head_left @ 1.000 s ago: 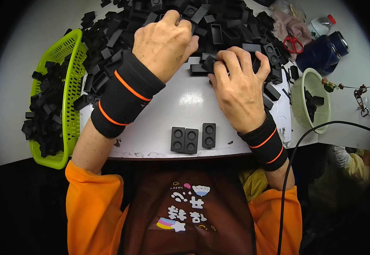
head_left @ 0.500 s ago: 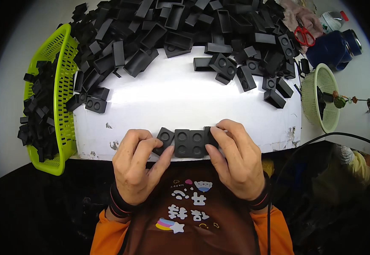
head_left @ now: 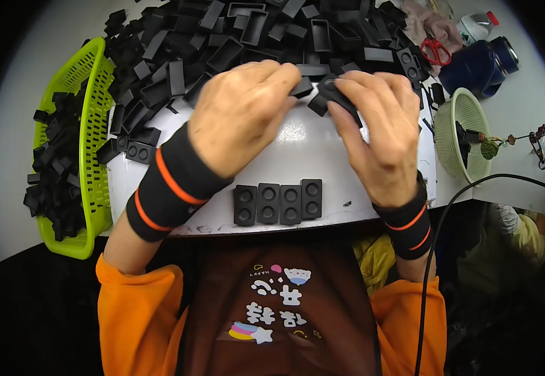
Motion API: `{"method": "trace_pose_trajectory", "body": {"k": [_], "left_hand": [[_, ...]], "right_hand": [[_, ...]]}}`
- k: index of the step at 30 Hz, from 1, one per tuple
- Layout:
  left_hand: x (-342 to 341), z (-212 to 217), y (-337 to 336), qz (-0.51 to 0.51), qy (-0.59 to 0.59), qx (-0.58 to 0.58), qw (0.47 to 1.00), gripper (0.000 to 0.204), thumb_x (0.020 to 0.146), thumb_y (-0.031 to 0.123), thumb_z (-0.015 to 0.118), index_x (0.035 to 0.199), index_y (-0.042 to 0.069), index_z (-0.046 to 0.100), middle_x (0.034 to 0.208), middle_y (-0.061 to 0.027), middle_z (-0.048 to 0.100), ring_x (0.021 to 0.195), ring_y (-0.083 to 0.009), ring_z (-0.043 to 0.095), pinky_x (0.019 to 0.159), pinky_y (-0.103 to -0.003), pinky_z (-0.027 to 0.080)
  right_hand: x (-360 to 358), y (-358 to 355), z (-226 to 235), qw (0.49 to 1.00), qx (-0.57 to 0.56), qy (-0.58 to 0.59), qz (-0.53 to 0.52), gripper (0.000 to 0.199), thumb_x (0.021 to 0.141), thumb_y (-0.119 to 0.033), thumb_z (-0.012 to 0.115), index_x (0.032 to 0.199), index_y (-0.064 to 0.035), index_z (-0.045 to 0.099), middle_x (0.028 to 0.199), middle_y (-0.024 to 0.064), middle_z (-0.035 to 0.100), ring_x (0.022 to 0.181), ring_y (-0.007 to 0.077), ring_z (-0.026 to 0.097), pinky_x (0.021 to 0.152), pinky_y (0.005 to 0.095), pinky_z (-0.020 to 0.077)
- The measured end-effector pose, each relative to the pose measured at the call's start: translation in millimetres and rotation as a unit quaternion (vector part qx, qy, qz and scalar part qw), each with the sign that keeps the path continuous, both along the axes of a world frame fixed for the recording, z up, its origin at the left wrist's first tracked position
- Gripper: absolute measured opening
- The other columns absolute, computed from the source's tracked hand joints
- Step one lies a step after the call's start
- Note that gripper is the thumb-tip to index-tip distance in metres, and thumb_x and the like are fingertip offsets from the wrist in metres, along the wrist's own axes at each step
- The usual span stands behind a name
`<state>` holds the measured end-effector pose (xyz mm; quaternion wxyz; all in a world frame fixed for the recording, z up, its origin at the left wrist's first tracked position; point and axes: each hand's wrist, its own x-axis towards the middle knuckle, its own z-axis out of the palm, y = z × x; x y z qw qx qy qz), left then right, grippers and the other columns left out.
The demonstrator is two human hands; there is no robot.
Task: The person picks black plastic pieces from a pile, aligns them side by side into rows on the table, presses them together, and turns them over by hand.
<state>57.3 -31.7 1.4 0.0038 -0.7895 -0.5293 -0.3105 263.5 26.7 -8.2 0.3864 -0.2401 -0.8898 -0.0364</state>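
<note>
Black blocks [head_left: 279, 203] lower centre – matt moulded plastic, smooth, with round recesses. Same matt black plastic in the heap [head_left: 254, 31] across the top and in the piece [head_left: 330, 94] the hands pinch. Counter [head_left: 297, 141] – white, smooth, slightly glossy. Green basket [head_left: 88, 94] at left – perforated glossy plastic. Pale basket [head_left: 457, 131] at right, plastic mesh. Wristbands [head_left: 169, 182] – black knit cloth, orange stripes. Sleeves [head_left: 131, 313] – orange cloth, matt.
</note>
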Motion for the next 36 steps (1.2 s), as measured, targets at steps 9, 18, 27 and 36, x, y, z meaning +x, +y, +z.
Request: {"method": "trace_pose_trajectory", "body": {"k": [9,18,27,36], "left_hand": [[-7.9,-8.9,-143.1,0.122,-0.021,-0.046,0.991,0.035,0.065,0.000,0.085,0.096,-0.002,0.069,0.089,-0.0116,0.059,0.081,-0.0315,0.058,0.070,-0.041,0.048],[-1.0,10.5,-122.0,0.090,-0.058,-0.205,0.973,0.075,0.064,0.038,0.089,0.123,-0.001,0.065,0.110,-0.0158,0.058,0.083,-0.0247,0.066,0.065,-0.034,0.056],[10.8,0.1,-114.4,0.059,-0.026,-0.199,0.978,0.069,0.064,0.028,0.088,0.126,0.006,0.068,0.105,-0.0112,0.058,0.072,-0.0199,0.060,0.059,-0.032,0.052],[9.0,0.2,-105.8,0.025,0.004,-0.211,0.977,0.077,0.062,0.028,0.090,0.133,0.012,0.066,0.103,-0.0085,0.054,0.065,-0.0165,0.056,0.057,-0.032,0.047]], "right_hand": [[43.1,-104.3,-21.2,0.976,-0.215,0.015,-0.029,0.040,0.075,0.002,0.081,0.110,0.0118,0.063,0.108,0.0264,0.066,0.077,0.0335,0.062,0.067,0.0394,0.0529],[32.2,-85.8,14.8,0.939,-0.315,-0.137,0.022,0.075,0.065,-0.018,0.088,0.130,0.0027,0.059,0.126,0.0206,0.060,0.095,0.0292,0.061,0.076,0.0366,0.0536],[29.7,-86.8,-7.6,0.951,-0.281,-0.111,0.060,0.069,0.066,-0.022,0.085,0.129,-0.0039,0.062,0.116,0.0086,0.060,0.080,0.0208,0.056,0.071,0.0339,0.0456],[42.0,-66.3,-15.1,0.931,-0.329,-0.062,0.148,0.082,0.068,-0.022,0.085,0.142,-0.0050,0.053,0.120,0.0054,0.064,0.086,0.0202,0.053,0.083,0.0353,0.0366]]}}
